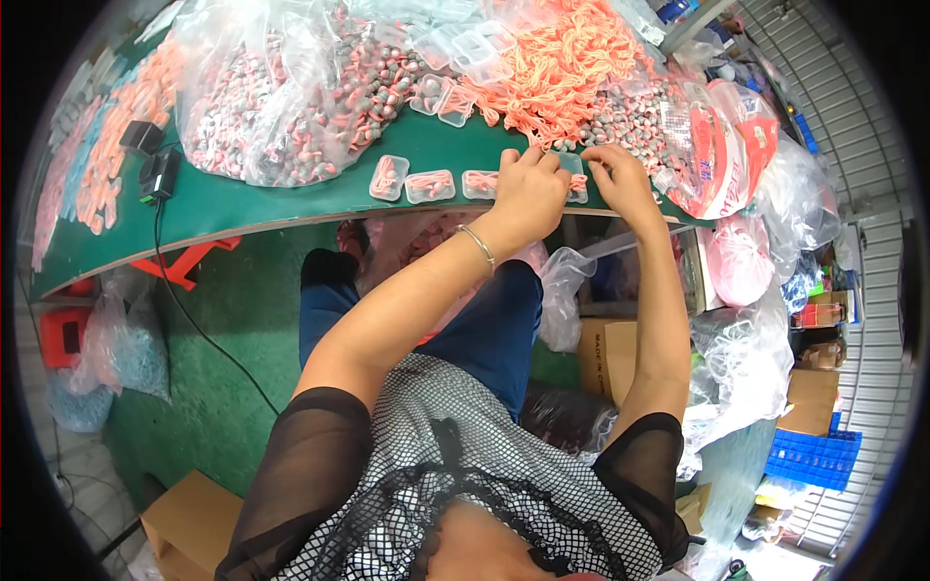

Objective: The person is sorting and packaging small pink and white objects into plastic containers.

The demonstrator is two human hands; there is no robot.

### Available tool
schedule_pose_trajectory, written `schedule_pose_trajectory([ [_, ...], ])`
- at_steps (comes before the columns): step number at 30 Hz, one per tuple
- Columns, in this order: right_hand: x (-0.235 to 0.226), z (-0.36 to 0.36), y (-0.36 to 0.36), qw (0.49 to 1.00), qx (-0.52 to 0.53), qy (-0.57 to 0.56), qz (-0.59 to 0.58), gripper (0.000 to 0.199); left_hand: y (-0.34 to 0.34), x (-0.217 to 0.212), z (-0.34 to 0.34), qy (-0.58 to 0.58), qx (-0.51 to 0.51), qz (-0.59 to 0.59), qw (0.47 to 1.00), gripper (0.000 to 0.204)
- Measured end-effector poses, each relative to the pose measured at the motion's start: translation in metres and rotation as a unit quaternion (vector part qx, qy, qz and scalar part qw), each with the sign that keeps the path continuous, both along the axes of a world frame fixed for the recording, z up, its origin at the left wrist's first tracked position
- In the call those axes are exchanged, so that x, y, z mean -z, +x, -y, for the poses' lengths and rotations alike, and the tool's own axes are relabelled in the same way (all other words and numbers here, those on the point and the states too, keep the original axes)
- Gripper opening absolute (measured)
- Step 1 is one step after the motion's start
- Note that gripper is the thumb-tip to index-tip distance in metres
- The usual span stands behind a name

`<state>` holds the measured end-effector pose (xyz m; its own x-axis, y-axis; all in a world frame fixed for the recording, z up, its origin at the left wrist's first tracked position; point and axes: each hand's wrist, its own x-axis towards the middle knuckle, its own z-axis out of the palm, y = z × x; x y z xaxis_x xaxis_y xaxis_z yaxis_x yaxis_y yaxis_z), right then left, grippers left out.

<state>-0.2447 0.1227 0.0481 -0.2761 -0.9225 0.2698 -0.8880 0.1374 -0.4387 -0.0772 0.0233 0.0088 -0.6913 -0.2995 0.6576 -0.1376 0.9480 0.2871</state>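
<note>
Bench: green table top [242,198] curves across the upper half, its front edge running left to right.
Far left: black adapter [142,136] and a black box beside it on the green, cable trailing down off the edge.
Bags: clear plastic bag [281,97] stuffed with grey and orange pieces, slumped on the table behind the row.
Row: three small clear cases [429,185] lie flat along the front edge, side by side, each with orange cord coiled inside, long sides following the edge.
Left hand [528,189]: knuckles up, fingers curled down onto a small clear case [573,165], thin bracelet at the wrist.
Case: at the right end of the row, long axis along the table edge; mostly hidden by fingers.
Right hand [620,174]: fingertips pinch the same case from the right side.
Behind: heap of orange cord [562,58] and loose empty cases.
Right: red and white bag [722,145] leaning at the table's end.
</note>
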Motion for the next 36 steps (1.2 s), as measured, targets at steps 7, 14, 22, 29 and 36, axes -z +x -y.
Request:
schedule_pose_trajectory([
  [7, 0.019, 0.009, -0.011, 0.993, 0.031, 0.001, -0.11, 0.018, 0.001, -0.001, -0.001, -0.009, 0.004, 0.018, 1.0, 0.017],
  [14, 0.002, 0.005, 0.003, 0.998, 0.037, -0.034, 0.027, 0.02, 0.001, -0.004, -0.001, 0.034, -0.007, 0.006, 0.999, 0.042],
  [22, 0.006, -0.023, 0.013, 0.996, -0.05, -0.065, 0.031, 0.025, 0.0, -0.001, 0.007, 0.032, 0.011, 0.038, 0.999, 0.031],
  [29, 0.024, -0.026, 0.03, 0.991, -0.032, -0.129, -0.032, 0.032, -0.004, -0.005, 0.015, -0.02, 0.019, 0.043, 0.999, 0.015],
  [36, -0.001, -0.032, 0.068, 0.985, 0.023, -0.165, 0.049, 0.02, 0.021, -0.031, 0.027, 0.012, 0.138, 0.0, 0.99, 0.019],
])
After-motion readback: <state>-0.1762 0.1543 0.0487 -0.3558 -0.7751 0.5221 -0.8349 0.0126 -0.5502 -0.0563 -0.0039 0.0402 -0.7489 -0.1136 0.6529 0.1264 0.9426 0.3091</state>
